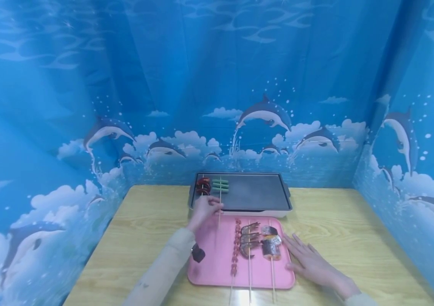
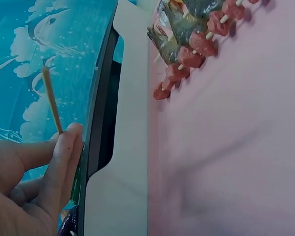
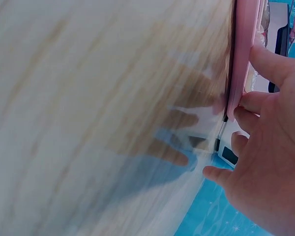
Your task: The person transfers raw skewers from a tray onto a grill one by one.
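Observation:
In the head view my left hand (image 1: 205, 208) pinches the bare stick of a skewer with green vegetable pieces (image 1: 220, 185). The pieces lie over the left part of a dark electric griddle (image 1: 256, 193). In the left wrist view, the stick's end (image 2: 51, 98) pokes out past my thumb and fingertips. My right hand (image 1: 310, 261) has its fingers spread beside the right edge of a pink tray (image 1: 209, 272); the right wrist view shows fingertips right at the tray's side (image 3: 243, 54).
A skewer of dark red rings (image 1: 203, 186) lies at the griddle's left end. On the tray are a skewer of small red meat pieces (image 1: 236, 246), a shrimp skewer (image 1: 250, 239) and a fish-chunk skewer (image 1: 271, 242), their sticks reaching over the near edge. Dolphin-print curtains (image 1: 217, 85) surround the wooden table (image 1: 335, 221).

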